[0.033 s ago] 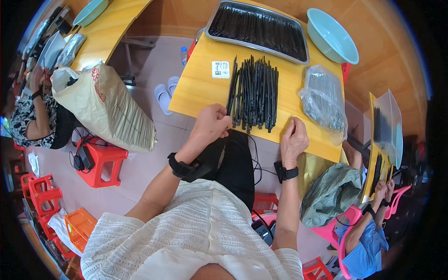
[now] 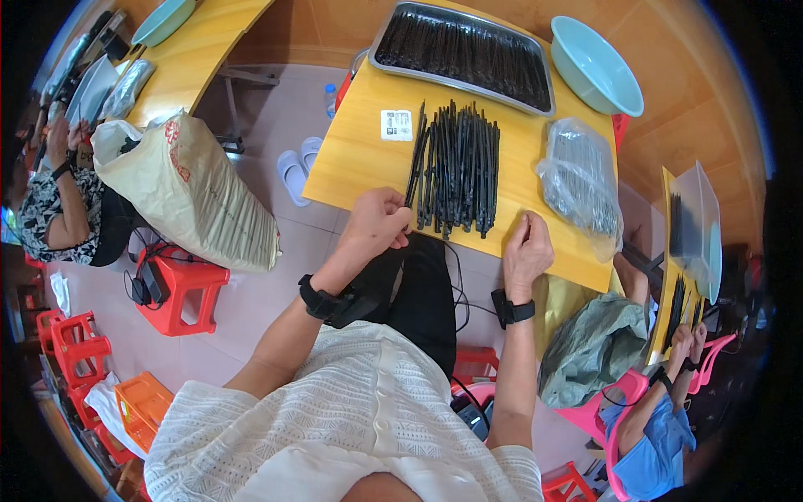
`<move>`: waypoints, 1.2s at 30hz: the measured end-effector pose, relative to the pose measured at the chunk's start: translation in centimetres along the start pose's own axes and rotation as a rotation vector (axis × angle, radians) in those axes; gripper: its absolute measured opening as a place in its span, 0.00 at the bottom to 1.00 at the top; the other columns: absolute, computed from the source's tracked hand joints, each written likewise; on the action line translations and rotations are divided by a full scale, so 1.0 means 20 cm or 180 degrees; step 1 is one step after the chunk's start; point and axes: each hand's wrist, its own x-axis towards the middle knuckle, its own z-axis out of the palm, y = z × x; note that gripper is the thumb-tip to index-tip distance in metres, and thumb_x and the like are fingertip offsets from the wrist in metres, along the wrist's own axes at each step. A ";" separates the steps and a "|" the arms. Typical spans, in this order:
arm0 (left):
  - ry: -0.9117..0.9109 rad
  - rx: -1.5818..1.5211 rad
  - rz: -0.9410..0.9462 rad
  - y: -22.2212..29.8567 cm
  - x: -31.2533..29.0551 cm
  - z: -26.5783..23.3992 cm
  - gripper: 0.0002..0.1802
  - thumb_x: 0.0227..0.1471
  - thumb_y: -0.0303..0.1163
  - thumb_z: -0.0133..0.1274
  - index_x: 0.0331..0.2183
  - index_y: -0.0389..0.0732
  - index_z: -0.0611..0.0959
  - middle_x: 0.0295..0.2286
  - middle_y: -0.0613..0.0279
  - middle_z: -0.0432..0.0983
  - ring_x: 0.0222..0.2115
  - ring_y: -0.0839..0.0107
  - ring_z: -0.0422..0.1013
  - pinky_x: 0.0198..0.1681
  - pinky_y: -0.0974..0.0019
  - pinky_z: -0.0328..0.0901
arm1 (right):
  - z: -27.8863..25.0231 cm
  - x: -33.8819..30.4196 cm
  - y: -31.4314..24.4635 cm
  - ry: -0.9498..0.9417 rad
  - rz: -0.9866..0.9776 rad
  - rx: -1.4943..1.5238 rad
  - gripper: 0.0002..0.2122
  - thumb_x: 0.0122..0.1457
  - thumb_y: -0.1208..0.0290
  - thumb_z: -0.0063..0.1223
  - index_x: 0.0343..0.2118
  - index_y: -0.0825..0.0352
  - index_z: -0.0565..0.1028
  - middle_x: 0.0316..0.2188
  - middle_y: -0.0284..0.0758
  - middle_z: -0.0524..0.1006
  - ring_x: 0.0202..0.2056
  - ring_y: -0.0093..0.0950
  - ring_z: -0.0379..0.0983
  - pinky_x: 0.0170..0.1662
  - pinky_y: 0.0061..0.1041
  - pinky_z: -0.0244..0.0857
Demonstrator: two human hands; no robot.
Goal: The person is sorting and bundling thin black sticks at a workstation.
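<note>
A row of thin black sticks (image 2: 458, 171) lies on the yellow table (image 2: 351, 167) in front of me. My left hand (image 2: 381, 222) is closed at the table's near edge, its fingertips at the lower end of the leftmost stick, which they seem to pinch. Right of the row, my right hand (image 2: 527, 251) is curled shut at the same edge, apart from the sticks. Whatever its fingers may hold is hidden. Behind the row, a metal tray (image 2: 545, 102) is filled with more dark sticks. A clear plastic bag (image 2: 579, 180) of sticks lies to the right.
A pale blue basin (image 2: 595, 65) stands at the far right corner, a white label (image 2: 396, 125) left of the sticks. A large sack (image 2: 188, 192) and red stool (image 2: 180, 289) are at left, a green sack (image 2: 595, 347) at right. Other people work on both sides.
My left hand has shifted very slightly left. My right hand and the sticks stay in place. At far left, another person's hands have moved a little.
</note>
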 end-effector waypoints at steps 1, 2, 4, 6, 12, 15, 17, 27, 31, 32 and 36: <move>-0.0153 -0.0181 -0.0078 0.00 -0.01 -0.02 0.09 0.45 0.26 0.46 0.29 0.30 0.73 0.17 0.58 0.72 0.13 0.74 0.69 0.16 0.76 0.65 | 0.00 0.00 0.00 -0.0002 0.0010 0.0007 0.05 0.52 0.76 0.46 0.29 0.69 0.73 0.25 0.41 0.73 0.27 0.40 0.70 0.30 0.33 0.62; -0.0307 -0.0362 -0.0155 -0.01 -0.02 -0.05 0.09 0.46 0.27 0.45 0.30 0.31 0.73 0.18 0.59 0.72 0.13 0.74 0.69 0.16 0.76 0.65 | 0.00 0.00 0.00 -0.0002 0.0021 0.0013 0.05 0.52 0.75 0.46 0.29 0.69 0.73 0.26 0.41 0.73 0.27 0.40 0.70 0.30 0.33 0.62; -0.0295 -0.0424 -0.0144 0.00 -0.05 -0.07 0.08 0.46 0.27 0.44 0.30 0.32 0.72 0.18 0.59 0.71 0.14 0.75 0.69 0.16 0.77 0.65 | -0.01 0.00 -0.01 -0.0042 0.0023 0.0004 0.05 0.52 0.76 0.46 0.30 0.69 0.73 0.26 0.41 0.73 0.27 0.40 0.70 0.30 0.33 0.62; -0.0274 -0.0489 -0.0123 0.00 -0.08 -0.10 0.08 0.46 0.27 0.44 0.30 0.33 0.72 0.18 0.59 0.71 0.14 0.75 0.69 0.16 0.77 0.65 | 0.00 -0.01 0.01 -0.0075 0.0015 0.0000 0.06 0.52 0.76 0.45 0.30 0.70 0.73 0.26 0.42 0.73 0.27 0.40 0.70 0.30 0.33 0.62; -0.0476 -0.0788 0.0172 -0.01 -0.17 -0.13 0.08 0.45 0.25 0.43 0.31 0.33 0.70 0.20 0.61 0.71 0.17 0.78 0.69 0.19 0.77 0.65 | -0.14 0.00 -0.04 -0.0449 0.1623 0.2345 0.07 0.56 0.72 0.46 0.33 0.68 0.74 0.23 0.24 0.68 0.22 0.10 0.59 0.24 0.11 0.55; -0.0861 -0.0886 0.0119 -0.02 -0.21 -0.07 0.07 0.47 0.23 0.41 0.32 0.35 0.70 0.22 0.62 0.71 0.19 0.79 0.69 0.21 0.78 0.65 | -0.23 0.01 -0.33 -0.1273 0.1427 0.2799 0.08 0.56 0.73 0.46 0.35 0.70 0.73 0.23 0.25 0.70 0.22 0.12 0.61 0.22 0.11 0.55; -0.1164 -0.0933 0.0109 -0.01 -0.22 -0.03 0.09 0.46 0.23 0.42 0.33 0.34 0.70 0.22 0.62 0.71 0.19 0.79 0.69 0.22 0.77 0.66 | -0.26 0.02 -0.49 -0.1788 0.1560 0.3247 0.08 0.55 0.74 0.48 0.37 0.71 0.72 0.24 0.26 0.71 0.21 0.12 0.63 0.21 0.11 0.56; -0.1540 -0.1037 0.0084 0.00 -0.23 0.04 0.08 0.45 0.21 0.52 0.31 0.32 0.73 0.26 0.64 0.71 0.23 0.77 0.71 0.26 0.76 0.68 | -0.22 -0.02 -0.49 -0.1882 0.1899 0.3596 0.04 0.53 0.76 0.52 0.30 0.70 0.72 0.19 0.24 0.71 0.19 0.10 0.63 0.22 0.11 0.58; -0.1590 -0.1124 -0.0045 0.01 -0.22 0.04 0.06 0.45 0.21 0.54 0.30 0.32 0.75 0.25 0.63 0.73 0.25 0.75 0.73 0.28 0.76 0.69 | -0.24 -0.04 -0.49 -0.1820 0.1805 0.3601 0.04 0.52 0.78 0.53 0.30 0.70 0.73 0.19 0.27 0.72 0.19 0.11 0.67 0.19 0.11 0.57; -0.1567 -0.1167 -0.0050 0.02 -0.22 0.04 0.06 0.45 0.21 0.54 0.30 0.32 0.76 0.25 0.62 0.74 0.26 0.74 0.74 0.28 0.76 0.70 | -0.25 -0.04 -0.49 -0.1808 0.1805 0.3598 0.04 0.52 0.78 0.53 0.30 0.70 0.73 0.19 0.27 0.72 0.19 0.11 0.67 0.19 0.11 0.57; -0.1495 -0.1310 0.0053 0.03 -0.21 0.04 0.05 0.45 0.21 0.53 0.29 0.32 0.76 0.26 0.59 0.74 0.26 0.71 0.74 0.30 0.73 0.71 | -0.28 -0.03 -0.48 -0.1388 0.1885 0.3755 0.05 0.52 0.78 0.53 0.32 0.71 0.73 0.23 0.30 0.75 0.20 0.14 0.70 0.18 0.11 0.58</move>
